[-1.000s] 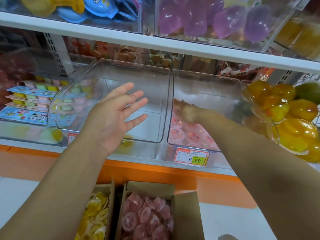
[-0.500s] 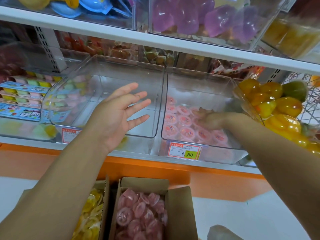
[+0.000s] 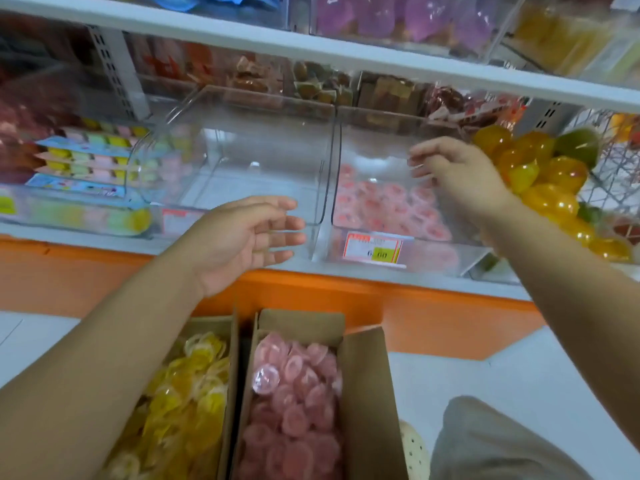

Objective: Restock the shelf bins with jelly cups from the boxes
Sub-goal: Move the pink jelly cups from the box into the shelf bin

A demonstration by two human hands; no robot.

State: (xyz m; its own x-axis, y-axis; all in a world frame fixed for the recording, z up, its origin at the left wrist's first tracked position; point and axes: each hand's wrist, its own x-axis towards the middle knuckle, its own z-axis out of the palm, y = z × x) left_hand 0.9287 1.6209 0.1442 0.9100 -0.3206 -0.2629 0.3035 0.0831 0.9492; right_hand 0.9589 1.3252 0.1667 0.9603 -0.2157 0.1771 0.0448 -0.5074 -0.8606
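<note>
white shop shelf (image 3: 311, 50) at 12 o'clock: right hand (image 3: 460, 174), fingers loosely bent, empty, over clear plastic bin (image 3: 367, 140) of pink jelly cups (image 3: 384, 206) at 1 o'clock, left hand (image 3: 242, 237) slack-open, likely between loads; brown cardboard refill box (image 3: 367, 386) at 6 o'clock.

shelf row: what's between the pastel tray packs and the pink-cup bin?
Head view: one clear bin, no cups visible in it, sits between the pastel tray packs and the pink-cup bin.
</note>
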